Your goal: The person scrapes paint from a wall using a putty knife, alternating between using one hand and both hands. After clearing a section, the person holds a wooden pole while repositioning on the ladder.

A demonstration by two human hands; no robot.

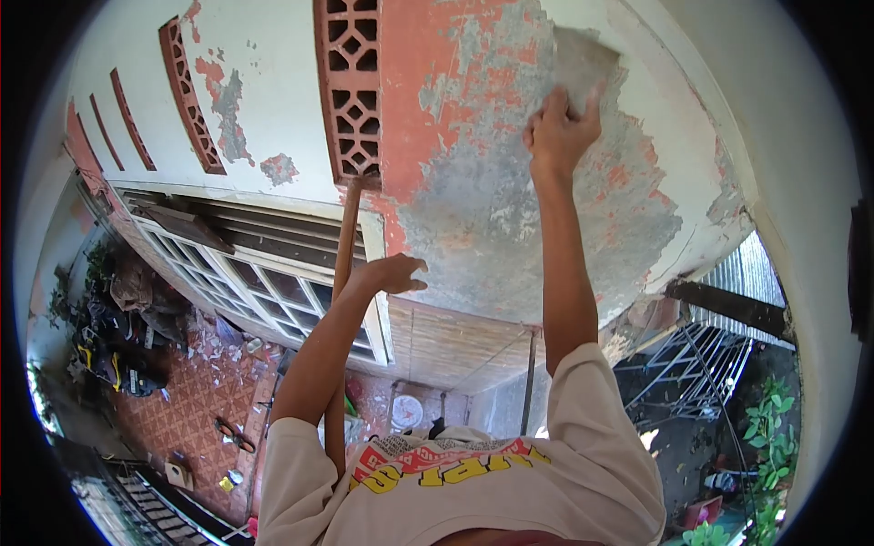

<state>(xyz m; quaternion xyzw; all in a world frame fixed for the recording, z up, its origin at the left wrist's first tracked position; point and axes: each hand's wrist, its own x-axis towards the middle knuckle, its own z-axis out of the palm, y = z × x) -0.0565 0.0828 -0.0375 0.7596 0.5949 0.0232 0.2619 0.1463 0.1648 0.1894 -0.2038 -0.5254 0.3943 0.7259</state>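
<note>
My right hand point(558, 132) is stretched up high and presses a flat grey sheet point(585, 62), perhaps sandpaper or a wide blade, against the wall point(473, 182). There the red and white paint is worn down to bare grey plaster. My left hand point(393, 273) is lower, at the bottom edge of the wall next to a long wooden pole point(344, 246). Its fingers are curled, and I cannot tell whether it grips anything. Both arms reach out of a cream T-shirt point(455, 491) with red and yellow print.
A red lattice vent block point(350, 82) sits in the wall left of the scraped patch. Below are a white window frame point(273, 291), a tiled yard point(191, 409) with debris and tools far down, a metal gate point(683, 364) and plants point(765, 437) at right.
</note>
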